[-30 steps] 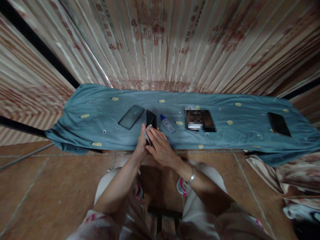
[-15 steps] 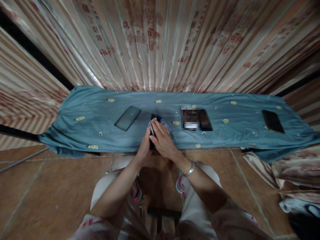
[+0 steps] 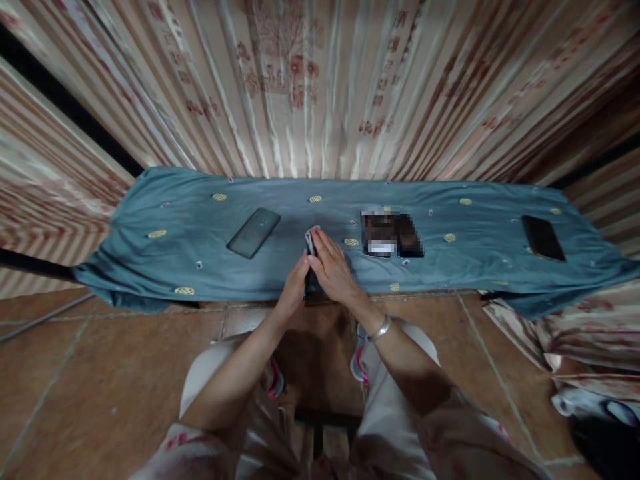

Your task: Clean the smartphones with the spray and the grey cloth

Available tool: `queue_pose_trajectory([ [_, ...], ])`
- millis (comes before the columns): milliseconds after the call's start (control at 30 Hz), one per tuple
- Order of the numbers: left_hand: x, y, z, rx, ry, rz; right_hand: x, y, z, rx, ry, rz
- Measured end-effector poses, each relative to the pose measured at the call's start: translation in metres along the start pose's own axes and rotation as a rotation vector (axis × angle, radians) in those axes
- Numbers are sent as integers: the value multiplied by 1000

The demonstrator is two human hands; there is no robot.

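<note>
Left hand (image 3: 296, 288) grips the dark phone (image 3: 313, 288) at the tabletop's (image 3: 450, 267) near edge to steady it, while the right hand (image 3: 334, 270) presses a small cloth (image 3: 311, 238) flat on it, fingers together.

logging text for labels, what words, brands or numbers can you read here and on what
Curtain: red printed characters in columns, too blurred to read.
Pixelated item on the blue cloth: blurred out, unreadable.
Dark phone and far phone: no legible text.
Phone between the left hand and right hand: none visible.
</note>
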State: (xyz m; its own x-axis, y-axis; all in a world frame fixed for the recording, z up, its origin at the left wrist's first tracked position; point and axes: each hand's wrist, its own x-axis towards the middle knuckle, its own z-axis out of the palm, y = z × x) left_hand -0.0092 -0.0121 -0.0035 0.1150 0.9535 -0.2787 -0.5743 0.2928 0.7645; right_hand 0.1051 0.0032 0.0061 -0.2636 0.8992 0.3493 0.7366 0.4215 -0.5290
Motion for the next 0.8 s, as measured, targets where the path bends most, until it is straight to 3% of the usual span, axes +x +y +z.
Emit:
queue_pose_trajectory([
  [100,-3,5,4,40,-10,78,2,2,2,-1,1,11],
  [367,-7,19,6,-54,-3,-8,2,12,8,32,19,38],
  [800,-9,38,-4,-126,56,-116,0,8,16,-6,8,0],
])
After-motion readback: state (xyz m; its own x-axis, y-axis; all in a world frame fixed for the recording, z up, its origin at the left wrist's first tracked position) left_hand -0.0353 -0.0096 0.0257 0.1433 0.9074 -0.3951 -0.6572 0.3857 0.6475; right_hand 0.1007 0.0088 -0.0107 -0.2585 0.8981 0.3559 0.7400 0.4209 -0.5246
